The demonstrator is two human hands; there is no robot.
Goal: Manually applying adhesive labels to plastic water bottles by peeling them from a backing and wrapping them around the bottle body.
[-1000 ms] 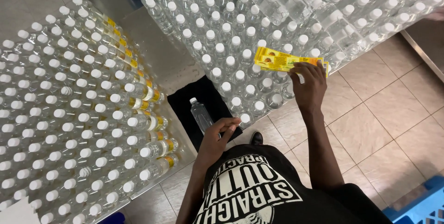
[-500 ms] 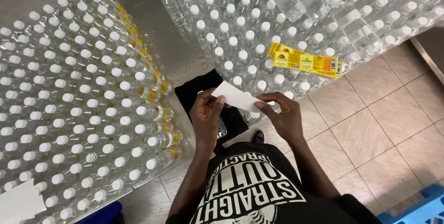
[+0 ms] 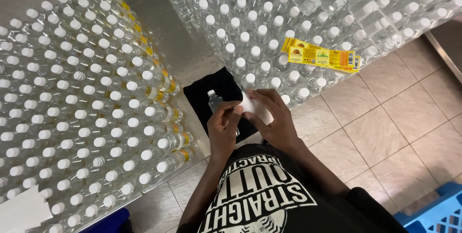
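Observation:
A clear plastic bottle (image 3: 213, 99) with a white cap lies on a black cloth (image 3: 217, 88) in front of me. My left hand (image 3: 224, 129) and my right hand (image 3: 272, 120) both pinch a label (image 3: 251, 108), white side up, and hold it down against the bottle. A stack of yellow labels (image 3: 321, 56) rests on the caps of the bottles to the right, beyond my right hand.
Several capped bottles (image 3: 77, 98) stand packed on the metal table at left, the nearest rows bearing yellow labels. More unlabelled bottles (image 3: 269, 16) fill the table ahead and right. Tiled floor (image 3: 385, 127) lies to the right, a blue crate (image 3: 433, 214) at the bottom right.
My right hand took a label from the yellow stack and brought it to my left hand. Both hands then lowered it, white side up, onto the lying bottle.

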